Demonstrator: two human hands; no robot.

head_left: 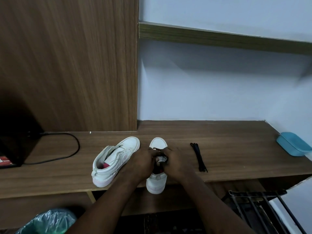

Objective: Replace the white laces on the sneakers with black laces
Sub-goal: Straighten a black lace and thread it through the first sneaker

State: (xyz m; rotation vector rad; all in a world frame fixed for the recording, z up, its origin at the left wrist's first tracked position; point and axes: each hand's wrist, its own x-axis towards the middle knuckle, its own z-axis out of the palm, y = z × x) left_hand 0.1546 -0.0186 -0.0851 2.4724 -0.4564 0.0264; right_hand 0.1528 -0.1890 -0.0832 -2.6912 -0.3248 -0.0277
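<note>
Two white sneakers stand on the wooden desk (228, 132). The left sneaker (114, 159) has no lace and tilts toward the right. The right sneaker (157, 179) points away from me, its heel over the desk's front edge. My left hand (143, 162) and my right hand (176, 162) meet over its tongue, fingers curled around a black lace (157, 149) threaded near the toe. A spare bundled black lace (199, 157) lies to the right of my right hand. No white laces are in view.
A black box (15, 147) with a cable (70, 149) sits at the desk's left. A blue lidded container (293, 143) rests at the far right. Below the desk are a plastic-lined bin (49, 222) and a black metal rack (263, 210). A wooden panel rises behind the left sneaker.
</note>
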